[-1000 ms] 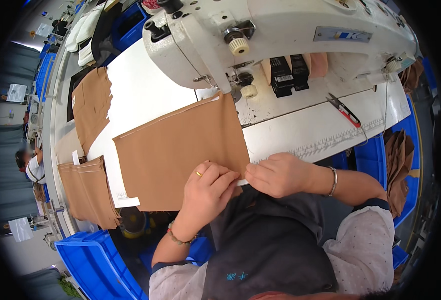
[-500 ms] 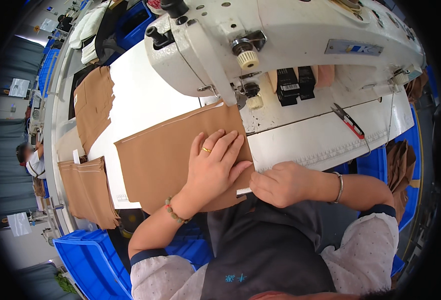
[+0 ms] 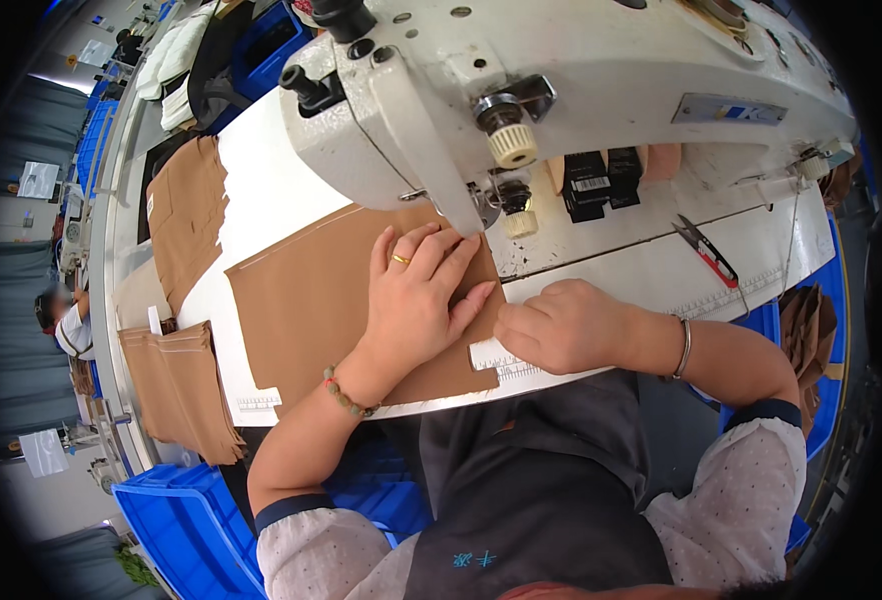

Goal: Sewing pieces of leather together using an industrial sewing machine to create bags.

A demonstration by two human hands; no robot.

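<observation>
A brown fabric panel (image 3: 306, 320) lies on the white sewing table, its far right part beneath the head of a white sewing machine (image 3: 411, 140). My left hand (image 3: 413, 300) rests flat on the panel, fingers spread and pointing toward the needle area, which is mostly hidden. At the panel's right edge my right hand (image 3: 569, 325) is closed, thumb and fingers pinching the fabric border. A row of pale stitching runs along the panel's far left edge. Notched corners show on the side near me.
Thread snips (image 3: 706, 252) with red-and-black handles lie at the right. Black labelled packets (image 3: 586, 185) sit under the machine arm. More brown pieces are stacked at left (image 3: 183, 375) and far left (image 3: 186, 215). A blue bin (image 3: 191, 520) stands lower left. Rulers mark the table's front edge.
The fabric panel has slid away from me, farther under the machine head, and both hands have moved with it. Its near edge now lies on the tabletop, exposing more of the front ruler.
</observation>
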